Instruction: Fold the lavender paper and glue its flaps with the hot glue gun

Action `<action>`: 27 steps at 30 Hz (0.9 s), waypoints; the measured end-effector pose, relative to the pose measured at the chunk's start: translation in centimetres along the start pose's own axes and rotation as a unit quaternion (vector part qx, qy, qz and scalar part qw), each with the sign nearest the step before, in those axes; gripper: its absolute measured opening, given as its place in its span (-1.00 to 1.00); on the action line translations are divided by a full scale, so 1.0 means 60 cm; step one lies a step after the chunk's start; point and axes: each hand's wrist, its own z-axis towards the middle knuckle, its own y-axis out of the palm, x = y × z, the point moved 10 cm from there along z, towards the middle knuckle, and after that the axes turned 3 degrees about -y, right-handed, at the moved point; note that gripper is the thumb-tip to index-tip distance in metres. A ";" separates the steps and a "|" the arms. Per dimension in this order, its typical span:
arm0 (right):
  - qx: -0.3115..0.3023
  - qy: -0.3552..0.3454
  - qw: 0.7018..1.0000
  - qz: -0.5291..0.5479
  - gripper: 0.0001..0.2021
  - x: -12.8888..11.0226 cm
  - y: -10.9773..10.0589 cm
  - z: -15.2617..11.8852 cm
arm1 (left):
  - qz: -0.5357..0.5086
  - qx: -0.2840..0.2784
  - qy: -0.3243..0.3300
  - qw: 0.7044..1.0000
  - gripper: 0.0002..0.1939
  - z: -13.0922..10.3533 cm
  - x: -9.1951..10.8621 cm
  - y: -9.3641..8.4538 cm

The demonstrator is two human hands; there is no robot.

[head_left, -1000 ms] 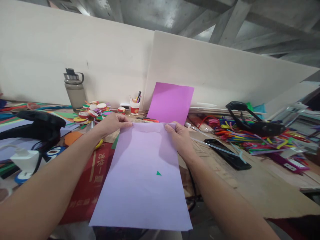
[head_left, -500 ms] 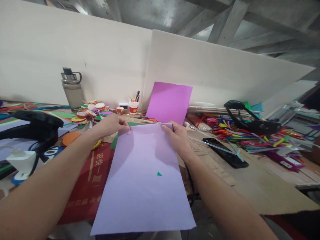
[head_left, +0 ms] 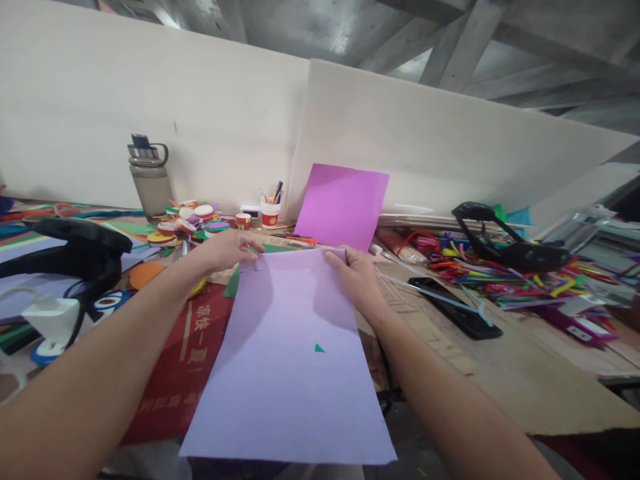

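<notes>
A long sheet of light purple paper (head_left: pixel 295 400) hangs toward me, with a narrow fold along its far edge. My right hand (head_left: pixel 354 275) pinches the far right corner, thumb on top and fingers behind. At the far left corner is my left hand (head_left: pixel 235 250), its bent fingers closed loosely on the folded edge; their tips are partly hidden. A small green paper triangle (head_left: pixel 319 348) lies on the sheet. Beneath the sheet's left side shows a red printed board (head_left: pixel 200 340), with green paper (head_left: pixel 231 285) by the left wrist.
Behind stand a water bottle (head_left: pixel 150 180), a cup of pens (head_left: pixel 270 212) and a leaning magenta sheet (head_left: pixel 343 203). Small paper discs (head_left: pixel 187 219) pile at left. On the right lie a black phone (head_left: pixel 455 308), colourful pipe cleaners (head_left: pixel 480 270) and a black headband-like device (head_left: pixel 505 243).
My left fingers have loosened and spread slightly at the paper's far left corner. The right hand keeps its pinch. The view has shifted slightly.
</notes>
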 end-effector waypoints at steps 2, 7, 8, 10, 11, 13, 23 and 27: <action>-0.006 0.002 1.000 -0.002 -0.73 0.000 0.003 0.000 | 0.008 -0.014 0.002 1.000 -0.67 0.000 -0.001 0.005; -0.022 0.002 1.000 0.008 -0.73 0.004 0.014 -0.003 | 0.043 -0.030 0.022 0.998 -0.79 -0.001 0.009 0.018; -0.025 0.002 1.000 0.010 -0.73 0.005 0.017 -0.004 | 0.048 -0.028 0.017 0.998 -0.82 -0.001 0.008 0.020; -0.028 0.005 1.000 0.008 -0.73 0.008 0.019 -0.004 | 0.040 -0.035 -0.001 0.999 -0.86 -0.002 0.004 0.026; -0.027 0.008 1.000 0.005 -0.73 0.010 0.019 -0.004 | 0.025 -0.047 -0.009 0.999 -0.88 -0.003 0.002 0.031; -0.024 0.013 1.000 -0.001 -0.72 0.012 0.016 -0.003 | -0.016 -0.071 -0.013 0.997 -0.89 -0.006 0.002 0.039; -0.019 0.040 0.999 0.026 -0.72 0.020 0.013 0.001 | -0.169 -0.077 0.000 0.983 -0.65 -0.006 0.005 0.048; -0.024 0.056 0.997 0.047 -0.72 0.034 0.021 0.002 | -0.187 -0.064 -0.021 0.980 -0.68 0.000 -0.003 0.053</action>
